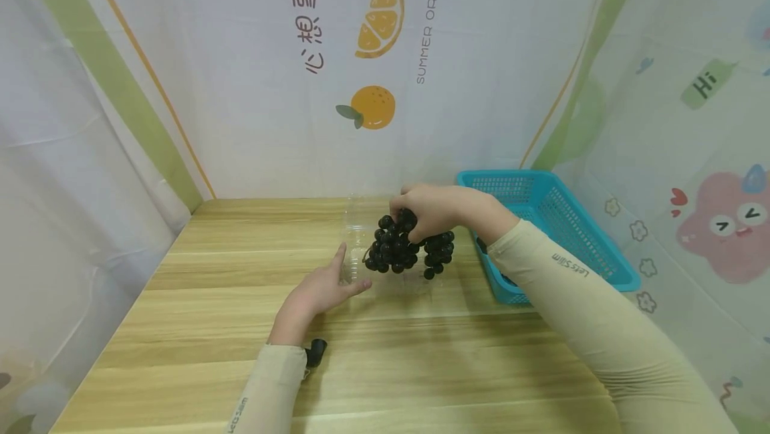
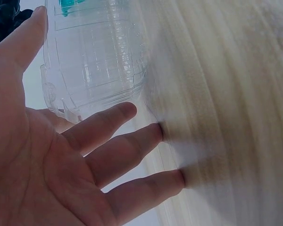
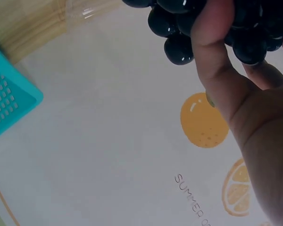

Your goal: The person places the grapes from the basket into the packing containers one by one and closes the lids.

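Note:
A bunch of dark grapes (image 1: 394,247) hangs from my right hand (image 1: 430,210), whose thumb and fingers grip it from above. More of the grapes show on the other side of that hand. Under them on the table is a clear plastic container (image 2: 94,61), its outline faint in the head view. At its left side my left hand (image 1: 321,285) has its fingers spread, the thumb against the container's edge. In the left wrist view, fingertips (image 2: 177,178) of that hand touch the table. The right wrist view has the thumb (image 3: 214,61) pressed on the grapes.
A blue perforated basket (image 1: 577,233) stands at the table's right back corner, partly behind my right forearm. Something dark shows by its near left side, too covered to identify. Printed curtains (image 1: 240,86) hang behind and beside the wooden table (image 1: 198,313).

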### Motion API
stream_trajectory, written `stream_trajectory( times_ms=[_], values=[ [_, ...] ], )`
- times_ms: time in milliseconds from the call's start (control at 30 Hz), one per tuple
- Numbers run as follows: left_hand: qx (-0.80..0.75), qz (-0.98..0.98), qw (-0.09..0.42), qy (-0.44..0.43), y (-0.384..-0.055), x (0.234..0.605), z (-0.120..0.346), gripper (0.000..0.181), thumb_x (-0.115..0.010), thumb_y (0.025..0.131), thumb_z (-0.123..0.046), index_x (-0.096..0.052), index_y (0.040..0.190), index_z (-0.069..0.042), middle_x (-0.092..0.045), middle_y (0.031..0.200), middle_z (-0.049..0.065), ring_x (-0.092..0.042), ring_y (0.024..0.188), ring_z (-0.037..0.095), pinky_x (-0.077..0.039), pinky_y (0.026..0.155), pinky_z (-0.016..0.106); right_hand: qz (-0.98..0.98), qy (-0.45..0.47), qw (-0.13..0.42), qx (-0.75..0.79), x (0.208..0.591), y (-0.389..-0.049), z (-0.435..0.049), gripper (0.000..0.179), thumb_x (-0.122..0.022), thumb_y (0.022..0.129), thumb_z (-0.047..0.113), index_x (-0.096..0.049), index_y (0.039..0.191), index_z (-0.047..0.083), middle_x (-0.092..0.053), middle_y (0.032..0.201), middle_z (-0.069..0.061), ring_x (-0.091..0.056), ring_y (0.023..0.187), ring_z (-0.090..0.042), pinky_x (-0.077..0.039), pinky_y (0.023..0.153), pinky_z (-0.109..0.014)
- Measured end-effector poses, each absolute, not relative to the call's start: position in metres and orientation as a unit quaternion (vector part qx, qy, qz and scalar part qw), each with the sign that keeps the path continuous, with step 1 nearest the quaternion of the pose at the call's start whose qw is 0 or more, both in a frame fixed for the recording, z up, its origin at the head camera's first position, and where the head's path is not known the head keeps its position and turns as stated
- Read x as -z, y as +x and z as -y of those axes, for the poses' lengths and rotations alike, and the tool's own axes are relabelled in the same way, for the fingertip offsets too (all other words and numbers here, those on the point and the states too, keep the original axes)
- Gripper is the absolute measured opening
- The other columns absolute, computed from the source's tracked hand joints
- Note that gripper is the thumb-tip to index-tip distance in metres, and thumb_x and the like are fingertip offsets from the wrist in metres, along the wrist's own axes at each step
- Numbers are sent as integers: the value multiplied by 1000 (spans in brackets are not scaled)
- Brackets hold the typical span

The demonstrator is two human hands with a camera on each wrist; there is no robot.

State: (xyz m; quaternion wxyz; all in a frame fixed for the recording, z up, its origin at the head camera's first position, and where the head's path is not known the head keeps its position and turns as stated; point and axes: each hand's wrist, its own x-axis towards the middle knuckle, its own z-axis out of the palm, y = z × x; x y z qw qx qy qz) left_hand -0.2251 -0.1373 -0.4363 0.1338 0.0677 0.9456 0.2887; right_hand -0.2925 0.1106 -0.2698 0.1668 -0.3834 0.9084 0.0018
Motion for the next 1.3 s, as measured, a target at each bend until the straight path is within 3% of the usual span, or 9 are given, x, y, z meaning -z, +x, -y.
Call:
stream_trajectory(
  times_ms=[367,700,867,933,1100,1300],
  values=[
    [-283,-948,134,64,-223,436,137,112,-63,98,-68,1,173,-14,-67,144,24,-68,127,47,-53,109,63,-917,-368,148,54,288,-300,-102,30,-75,93,21,-63,121,20,-58,119,-7,-54,98,-22,-49,82,-37],
    [-286,-947,137,59,-223,437,136,111,-63,99,-66,-6,171,-4,-53,157,31,-59,139,48,-49,114,63,-920,-350,138,113,303,-308,-96,33,-76,96,23,-63,126,16,-61,137,-12,-57,118,-27,-53,98,-45],
    [-285,-947,136,54,-223,437,135,111,-62,100,-67,-5,171,-3,-47,161,30,-56,141,49,-47,116,63,-915,-336,157,159,313,-313,-98,37,-76,96,19,-60,128,13,-60,137,-15,-71,76,-24,-62,72,-36],
    [-283,-948,134,56,-223,436,135,112,-63,100,-66,-3,172,-4,-57,154,29,-64,132,47,-51,112,62,-914,-328,170,170,320,-316,-99,37,-75,96,17,-59,129,12,-59,137,-16,-68,61,-23,-61,61,-33],
    [-279,-949,133,64,-223,437,135,114,-64,98,-67,1,173,-11,-72,135,22,-75,111,39,-57,103,60,-923,-308,169,156,334,-321,-103,38,-75,96,19,-60,129,12,-59,138,-13,-62,71,-17,-57,65,-30],
    [-284,-947,131,70,-223,437,136,115,-65,98,-67,2,173,-11,-66,144,27,-72,118,44,-55,106,61,-928,-275,166,189,343,-328,-105,41,-73,96,18,-58,133,10,-59,138,-15,-61,57,-16,-58,54,-29]
  ],
)
